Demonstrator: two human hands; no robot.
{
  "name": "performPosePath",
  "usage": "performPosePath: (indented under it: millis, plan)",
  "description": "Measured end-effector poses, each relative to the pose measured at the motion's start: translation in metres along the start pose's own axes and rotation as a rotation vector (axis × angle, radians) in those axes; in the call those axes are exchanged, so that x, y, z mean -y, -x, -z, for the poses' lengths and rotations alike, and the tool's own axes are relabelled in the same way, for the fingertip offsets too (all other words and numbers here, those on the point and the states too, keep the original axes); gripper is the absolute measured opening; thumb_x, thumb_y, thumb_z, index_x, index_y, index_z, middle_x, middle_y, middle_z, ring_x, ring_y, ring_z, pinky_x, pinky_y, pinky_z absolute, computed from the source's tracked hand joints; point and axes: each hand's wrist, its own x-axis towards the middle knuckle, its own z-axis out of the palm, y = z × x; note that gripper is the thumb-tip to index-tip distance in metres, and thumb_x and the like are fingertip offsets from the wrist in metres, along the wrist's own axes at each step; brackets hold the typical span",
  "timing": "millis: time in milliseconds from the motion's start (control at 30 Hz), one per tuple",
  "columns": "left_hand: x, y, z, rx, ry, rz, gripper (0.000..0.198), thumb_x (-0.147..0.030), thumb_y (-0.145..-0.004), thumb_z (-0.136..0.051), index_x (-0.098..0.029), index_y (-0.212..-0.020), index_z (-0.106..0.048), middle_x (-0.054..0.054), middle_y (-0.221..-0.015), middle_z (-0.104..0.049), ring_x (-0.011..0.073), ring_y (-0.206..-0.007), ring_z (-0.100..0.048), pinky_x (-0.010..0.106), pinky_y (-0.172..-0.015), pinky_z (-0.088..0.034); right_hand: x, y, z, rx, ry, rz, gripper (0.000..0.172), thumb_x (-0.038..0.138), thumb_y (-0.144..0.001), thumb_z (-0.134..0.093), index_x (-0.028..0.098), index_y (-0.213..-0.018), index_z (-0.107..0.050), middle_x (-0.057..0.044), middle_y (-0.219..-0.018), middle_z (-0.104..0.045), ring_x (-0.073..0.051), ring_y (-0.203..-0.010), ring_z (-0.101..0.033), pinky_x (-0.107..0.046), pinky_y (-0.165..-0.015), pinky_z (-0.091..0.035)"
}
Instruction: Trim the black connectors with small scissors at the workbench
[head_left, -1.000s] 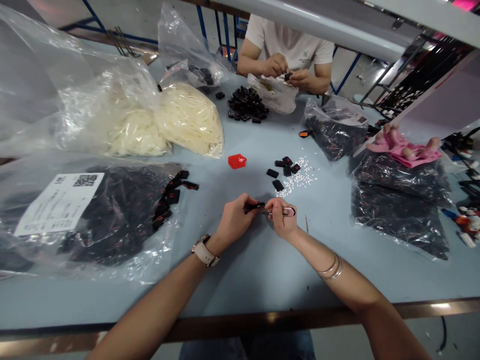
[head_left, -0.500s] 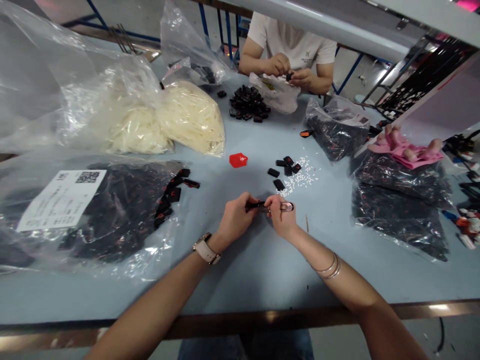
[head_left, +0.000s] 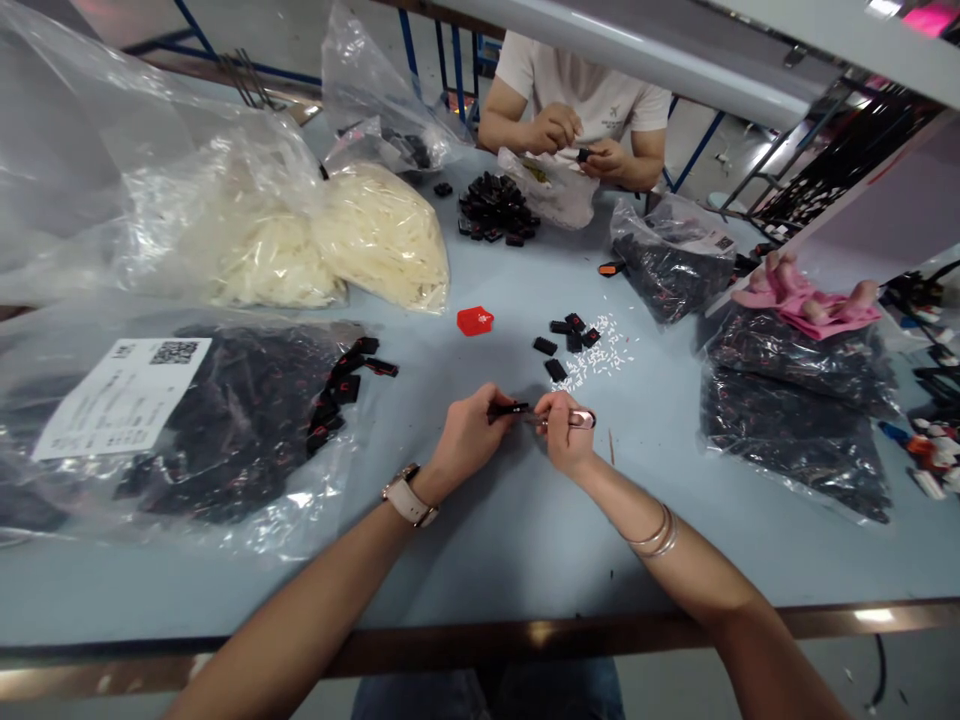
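Fingers closed, the left hand (head_left: 471,432) held an apparently part-worked black piece (head_left: 513,408) and the right hand (head_left: 565,434) a metal tool (head_left: 583,420) above the tabletop (head_left: 525,580), though whether nearby black blocks (head_left: 574,342) were done was unclear.

The left wrist (head_left: 430,487) wears a pale-strapped watch (head_left: 409,501), the right arm (head_left: 705,585) bangles (head_left: 663,541) (slim, silvery).

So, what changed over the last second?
The right hand has drawn slightly right with its tweezer-like tool, away from the black piece in the left hand. The co-worker's hands have parted slightly. Left and right grips held; red tray and white bits stayed put.
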Motion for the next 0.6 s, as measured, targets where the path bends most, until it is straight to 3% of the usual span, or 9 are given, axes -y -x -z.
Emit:
performPosePath:
  millis: [600]
  plan:
    - [-0.0018,0.0003,0.0006,0.003,-0.014,0.025,0.006,-0.017,-0.074,-0.06,-0.02,-0.077,-0.057,0.003,-0.081,-0.072,0.0191,-0.074,-0.067,0.031,-0.07,-0.05,-0.0006,-0.0005,-0.0005,0.051,0.022,-0.012,0.053,0.06,-0.093,-0.028,0.02,-0.072,-0.056,0.002,-0.054,-0.055,-0.009,-0.042,-0.053,-0.02,-0.042,-0.038]
